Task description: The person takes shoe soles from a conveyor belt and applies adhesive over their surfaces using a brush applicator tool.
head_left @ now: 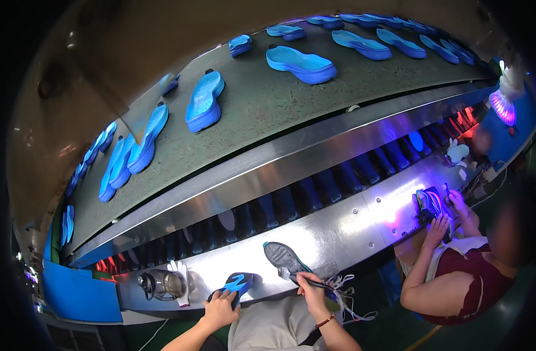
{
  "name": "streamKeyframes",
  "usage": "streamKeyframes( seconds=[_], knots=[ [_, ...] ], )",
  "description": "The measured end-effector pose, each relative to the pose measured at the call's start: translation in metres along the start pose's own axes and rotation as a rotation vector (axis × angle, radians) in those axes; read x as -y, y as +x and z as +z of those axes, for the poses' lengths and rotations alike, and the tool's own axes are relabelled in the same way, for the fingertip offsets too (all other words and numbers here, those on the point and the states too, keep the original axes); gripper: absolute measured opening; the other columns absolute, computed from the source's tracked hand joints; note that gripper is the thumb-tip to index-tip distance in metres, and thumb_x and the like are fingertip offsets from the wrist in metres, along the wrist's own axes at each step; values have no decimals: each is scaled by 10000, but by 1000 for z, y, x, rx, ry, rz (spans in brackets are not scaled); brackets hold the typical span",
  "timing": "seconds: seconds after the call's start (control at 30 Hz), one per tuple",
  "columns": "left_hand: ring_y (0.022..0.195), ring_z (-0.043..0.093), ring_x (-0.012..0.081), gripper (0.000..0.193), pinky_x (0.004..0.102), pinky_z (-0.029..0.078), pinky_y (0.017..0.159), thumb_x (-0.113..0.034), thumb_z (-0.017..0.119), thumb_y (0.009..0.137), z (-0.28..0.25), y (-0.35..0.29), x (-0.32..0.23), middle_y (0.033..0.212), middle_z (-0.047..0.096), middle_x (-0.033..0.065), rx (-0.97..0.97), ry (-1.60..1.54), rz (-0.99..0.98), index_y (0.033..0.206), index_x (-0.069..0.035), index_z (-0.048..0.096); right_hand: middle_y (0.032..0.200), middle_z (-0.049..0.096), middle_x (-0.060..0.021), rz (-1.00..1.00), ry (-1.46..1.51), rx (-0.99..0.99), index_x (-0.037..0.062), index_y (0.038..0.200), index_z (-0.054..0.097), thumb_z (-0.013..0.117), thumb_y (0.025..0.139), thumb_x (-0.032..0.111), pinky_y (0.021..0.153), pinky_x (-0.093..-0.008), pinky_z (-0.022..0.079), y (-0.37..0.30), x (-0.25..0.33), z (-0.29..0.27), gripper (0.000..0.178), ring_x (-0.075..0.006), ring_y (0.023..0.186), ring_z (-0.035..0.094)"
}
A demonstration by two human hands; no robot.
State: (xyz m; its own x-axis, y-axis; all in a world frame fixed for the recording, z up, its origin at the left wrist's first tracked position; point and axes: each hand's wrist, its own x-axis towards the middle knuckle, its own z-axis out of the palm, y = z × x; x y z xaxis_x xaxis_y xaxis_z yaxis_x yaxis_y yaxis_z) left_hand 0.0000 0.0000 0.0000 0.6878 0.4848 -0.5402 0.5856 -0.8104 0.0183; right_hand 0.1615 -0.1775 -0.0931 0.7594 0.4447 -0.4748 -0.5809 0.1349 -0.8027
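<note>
A blue and black shoe sole (240,282) rests on the metal ledge in front of me, and my left hand (222,308) is closed over its near side. Between the fingers of my right hand (312,292) is a brush (287,274) with a dark handle. Its pale head meets the grey underside of a shoe upper (281,255), which lies on the ledge with its bottom turned up. White laces (347,292) trail from the upper, to the right of my right hand.
A clear jar with a dark lid (161,285) and a white glove (179,282) are at the left. Beyond the ledge, a green conveyor belt (250,105) carries several blue soles (205,100). On the right, a co-worker in dark red (473,286) handles a shoe (433,206).
</note>
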Motion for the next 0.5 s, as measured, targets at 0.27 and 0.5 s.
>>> streamKeyframes(
  seconds=[0.27, 0.5],
  knots=[
    [1112, 415, 299, 485, 640, 340, 757, -326, 567, 700, 2, 0, -10, 1202, 482, 107, -67, 112, 101, 1127, -102, 512, 719, 592, -16, -71, -12, 8, 9, 912, 596, 469, 895, 271, 480, -171, 357, 6, 3, -8, 291, -58, 498, 497],
    [1130, 394, 303, 495, 655, 324, 772, -327, 573, 691, 2, 1, -12, 1208, 479, 107, -66, 127, 91, 1131, -107, 510, 825, 622, -36, -61, 37, 9, 10, 921, 594, 462, 898, 279, 495, -161, 361, 10, 0, -6, 300, -46, 527, 505]
  ],
)
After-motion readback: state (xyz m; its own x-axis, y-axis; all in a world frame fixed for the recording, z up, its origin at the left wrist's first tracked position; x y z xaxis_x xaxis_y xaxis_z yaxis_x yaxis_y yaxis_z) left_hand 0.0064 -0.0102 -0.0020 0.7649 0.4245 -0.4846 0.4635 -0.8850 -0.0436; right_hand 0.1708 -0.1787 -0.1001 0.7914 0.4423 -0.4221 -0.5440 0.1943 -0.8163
